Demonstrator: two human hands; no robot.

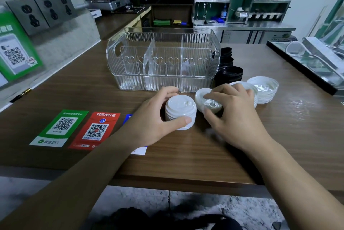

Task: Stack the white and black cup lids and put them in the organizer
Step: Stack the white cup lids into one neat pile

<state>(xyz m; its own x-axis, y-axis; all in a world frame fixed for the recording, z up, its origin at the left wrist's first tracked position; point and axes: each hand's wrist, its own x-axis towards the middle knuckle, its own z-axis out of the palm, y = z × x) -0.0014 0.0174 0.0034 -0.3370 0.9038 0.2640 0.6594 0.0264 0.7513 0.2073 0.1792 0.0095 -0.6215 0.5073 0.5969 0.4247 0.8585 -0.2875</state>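
Left hand [158, 118] grips white lid stack [181, 111]; right hand [232, 110] pinches loose white lid [208, 100] beside it — misaligned drop could topple stack.

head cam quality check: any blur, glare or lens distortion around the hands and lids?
Head view: strong wide-angle bending at the edges, the counter edge and forearms bow outward. Motion blur on the right hand fingertips and the tilted white lid it holds. The left hand and its white lid stack are sharper. Glare patches on the counter at right; clear organizer shows highlights.
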